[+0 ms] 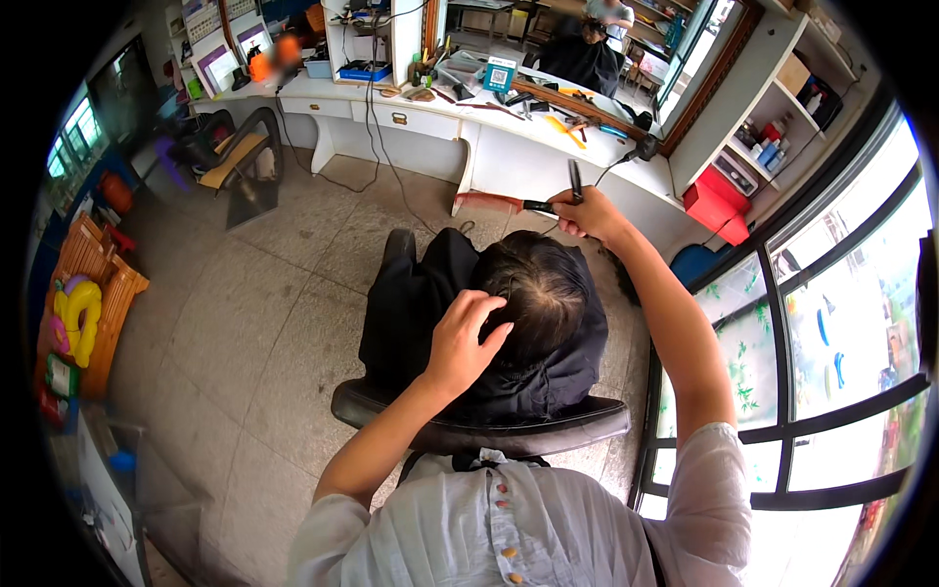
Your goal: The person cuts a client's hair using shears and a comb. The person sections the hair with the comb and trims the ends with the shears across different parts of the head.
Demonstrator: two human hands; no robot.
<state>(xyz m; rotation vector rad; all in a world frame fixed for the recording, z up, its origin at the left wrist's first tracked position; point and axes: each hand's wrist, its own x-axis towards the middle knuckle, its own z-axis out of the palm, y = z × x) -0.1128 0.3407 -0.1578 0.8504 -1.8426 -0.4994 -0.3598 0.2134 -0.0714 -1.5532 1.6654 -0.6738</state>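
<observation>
A seated person's dark-haired head (536,293) is in front of me, with a black cape (416,318) draped over the body. My left hand (460,342) rests at the left side of the hair, its fingers curved and the thumb apart, holding nothing that I can see. Right of the head and a little beyond it, my right hand (592,215) is closed on a reddish comb (489,203) that points left. A slim black tool (575,178) sticks up from the same hand; its kind is not clear. The comb is apart from the hair.
The person's black chair (479,430) stands between me and them. Ahead, a white counter (440,110) holds combs, tools and cords below a framed mirror (548,44). Windows (802,362) line the right; a wooden bench (98,293) stands left. A cord (377,147) hangs to the floor.
</observation>
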